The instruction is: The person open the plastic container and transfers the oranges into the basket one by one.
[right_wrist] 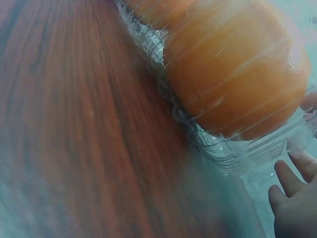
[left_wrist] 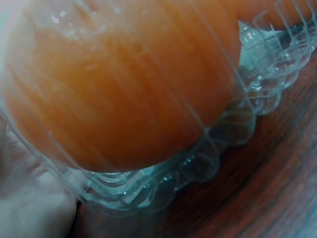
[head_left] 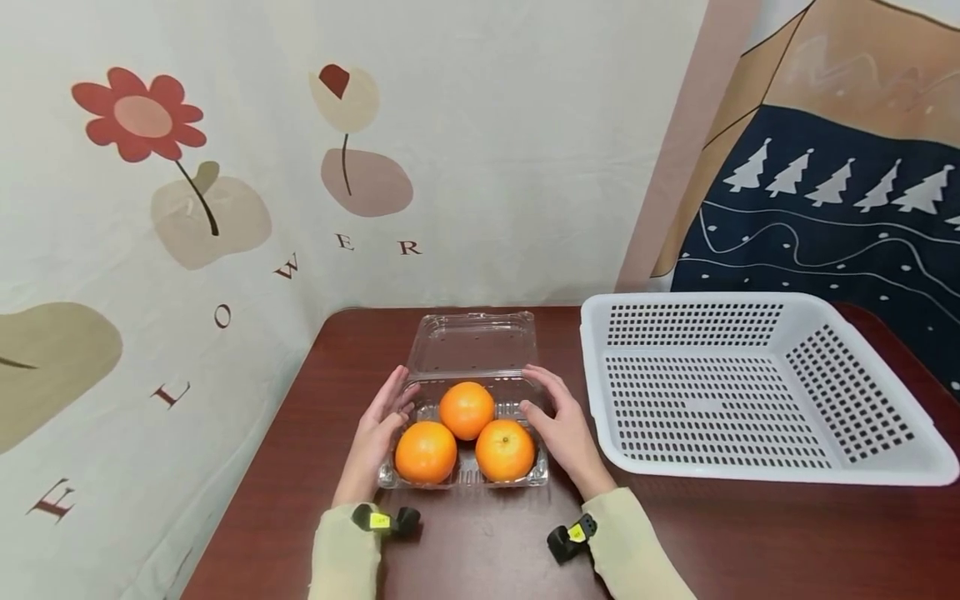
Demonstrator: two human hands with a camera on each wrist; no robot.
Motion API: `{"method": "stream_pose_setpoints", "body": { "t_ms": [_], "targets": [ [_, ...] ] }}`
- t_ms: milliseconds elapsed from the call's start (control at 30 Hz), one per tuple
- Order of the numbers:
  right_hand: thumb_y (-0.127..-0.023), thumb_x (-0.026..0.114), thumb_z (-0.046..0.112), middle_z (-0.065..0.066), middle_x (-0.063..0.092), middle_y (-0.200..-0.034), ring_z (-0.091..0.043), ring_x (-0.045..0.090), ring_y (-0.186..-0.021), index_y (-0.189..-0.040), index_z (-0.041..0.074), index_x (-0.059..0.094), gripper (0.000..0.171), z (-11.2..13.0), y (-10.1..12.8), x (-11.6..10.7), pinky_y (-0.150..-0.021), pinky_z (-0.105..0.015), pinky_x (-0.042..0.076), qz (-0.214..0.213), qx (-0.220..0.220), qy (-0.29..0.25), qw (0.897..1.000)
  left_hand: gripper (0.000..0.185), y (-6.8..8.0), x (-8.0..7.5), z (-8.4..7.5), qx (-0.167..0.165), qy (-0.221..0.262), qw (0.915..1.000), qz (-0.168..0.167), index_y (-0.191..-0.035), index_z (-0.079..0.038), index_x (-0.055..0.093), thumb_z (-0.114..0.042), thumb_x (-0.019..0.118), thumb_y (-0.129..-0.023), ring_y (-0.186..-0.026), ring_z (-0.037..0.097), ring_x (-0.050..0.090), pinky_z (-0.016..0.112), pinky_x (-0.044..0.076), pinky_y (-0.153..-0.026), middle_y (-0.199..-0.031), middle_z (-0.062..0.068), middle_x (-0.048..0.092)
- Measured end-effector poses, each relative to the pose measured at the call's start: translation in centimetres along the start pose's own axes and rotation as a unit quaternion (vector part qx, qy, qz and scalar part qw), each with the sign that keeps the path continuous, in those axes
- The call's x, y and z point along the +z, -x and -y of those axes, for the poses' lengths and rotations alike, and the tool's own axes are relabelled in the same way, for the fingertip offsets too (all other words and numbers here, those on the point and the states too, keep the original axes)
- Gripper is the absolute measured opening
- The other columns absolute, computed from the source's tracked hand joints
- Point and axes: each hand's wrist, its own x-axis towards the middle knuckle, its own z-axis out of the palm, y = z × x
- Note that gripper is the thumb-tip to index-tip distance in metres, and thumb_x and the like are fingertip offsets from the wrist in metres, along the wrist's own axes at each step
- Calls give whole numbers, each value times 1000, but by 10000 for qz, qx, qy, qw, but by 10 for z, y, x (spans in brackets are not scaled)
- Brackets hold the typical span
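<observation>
Evidently the dark red-brown table (head_left: 480, 550) serves as a flat, steady base, its near edge out of frame towards six o'clock. With the clear container as the clock's centre, a white slotted basket (head_left: 720, 468) sits at three o'clock, near the right hand, probably so it is in easy reach without crowding the work. That container (head_left: 467, 478) stands squarely before the person, its lid (head_left: 474, 346) thrown back at twelve o'clock, which leaves the fruit exposed from above. At ten o'clock the left hand (head_left: 381, 427) flanks it, and at two o'clock the right hand (head_left: 564, 423). Both have fingers spread wide and fairly straight along the side walls, thumbs towards the rim, curled round nothing; this pairing would steady the light plastic evenly. How firmly they press, I cannot tell. Inside, one orange (head_left: 467, 410) rests at twelve o'clock, a second orange (head_left: 426, 452) at eight and a third orange (head_left: 506, 450) at four, a triangle that likely suits the tray's width.
</observation>
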Motion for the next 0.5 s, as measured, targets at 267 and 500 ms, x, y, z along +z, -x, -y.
{"method": "stream_pose_setpoints", "body": {
  "t_ms": [267, 500],
  "targets": [
    [-83, 61, 10, 0, 49, -129, -10, 33, -125, -115, 23, 58, 34, -24, -5, 1, -103, -40, 25, -70, -52, 386, 9992, 61, -2, -1, 3, 31, 139, 9999, 4, -142, -12, 22, 13, 29, -87, -128, 29, 30, 45, 20, -104, -144, 10, 25],
    [-84, 60, 17, -5, 45, -132, -13, 35, -125, -112, 29, 60, 29, -22, -2, -1, -101, -44, 27, 8, -119, 667, 9977, 52, -5, -9, 19, 202, -182, 9995, 150, -140, -9, 28, 7, 30, -90, -126, 24, 35, 34, 27, -103, -138, 9, 38]
  ]
}}
